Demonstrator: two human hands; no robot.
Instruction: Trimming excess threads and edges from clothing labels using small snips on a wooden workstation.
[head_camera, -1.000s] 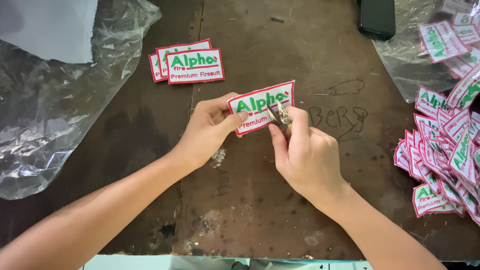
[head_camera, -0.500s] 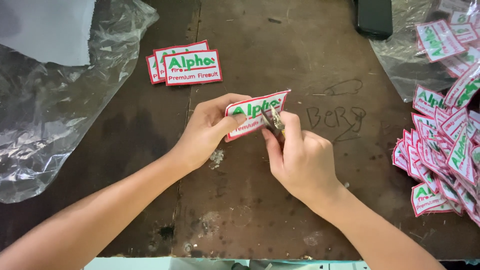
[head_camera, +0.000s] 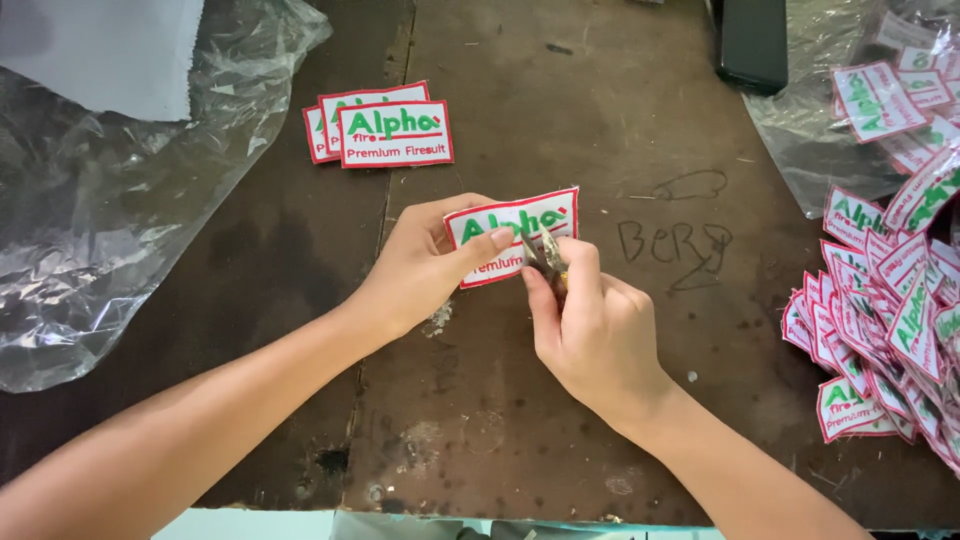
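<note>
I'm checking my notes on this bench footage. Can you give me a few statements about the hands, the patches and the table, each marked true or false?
1. The left hand holds a white patch with a red border. True.
2. The right hand is empty. False: it grips a small metal snipping tool at the patch's lower edge.
3. A small stack of matching patches lies on the wooden table beyond the hands. True.
4. The big heap of patches lies at the left of the table. False: it lies at the right; crumpled clear plastic lies at the left.
5. A dark flat object lies at the far edge. True.
</note>
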